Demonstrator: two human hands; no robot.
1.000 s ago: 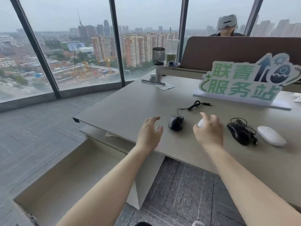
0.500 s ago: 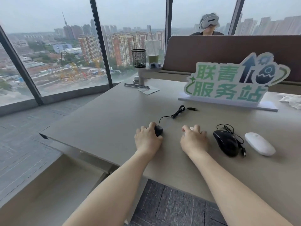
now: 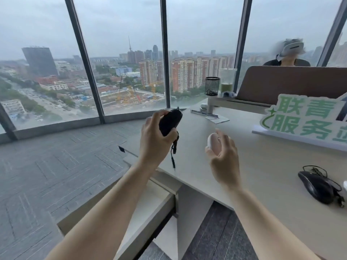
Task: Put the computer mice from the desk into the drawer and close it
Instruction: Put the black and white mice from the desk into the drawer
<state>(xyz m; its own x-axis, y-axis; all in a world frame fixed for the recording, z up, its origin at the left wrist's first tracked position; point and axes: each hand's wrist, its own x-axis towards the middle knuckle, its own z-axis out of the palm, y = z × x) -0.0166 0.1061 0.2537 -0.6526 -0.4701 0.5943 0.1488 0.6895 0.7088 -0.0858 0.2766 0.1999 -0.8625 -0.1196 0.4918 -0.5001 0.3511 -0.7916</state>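
My left hand (image 3: 155, 139) holds a small black wired mouse (image 3: 170, 121) lifted above the desk's left edge, its cable (image 3: 173, 151) dangling down. My right hand (image 3: 223, 156) grips a white mouse (image 3: 213, 143), raised a little over the beige desk (image 3: 262, 166). A larger black wired mouse (image 3: 315, 186) lies on the desk at the right, its cord bundled beside it. At the very right edge a sliver of another white mouse (image 3: 345, 185) shows. The open drawer (image 3: 159, 201) sits below the desk, under my left forearm, mostly hidden.
A green-and-white sign (image 3: 304, 121) stands at the desk's back right. A mesh pen cup (image 3: 212, 85) and a drink cup (image 3: 227, 81) sit on a raised shelf. A person sits behind the brown partition (image 3: 291, 81). Glass windows enclose the grey carpet floor (image 3: 56, 166) on the left.
Both hands closed on a mouse and lifted it off the desk: the left took the small black one, the right the white one. My view swung left.
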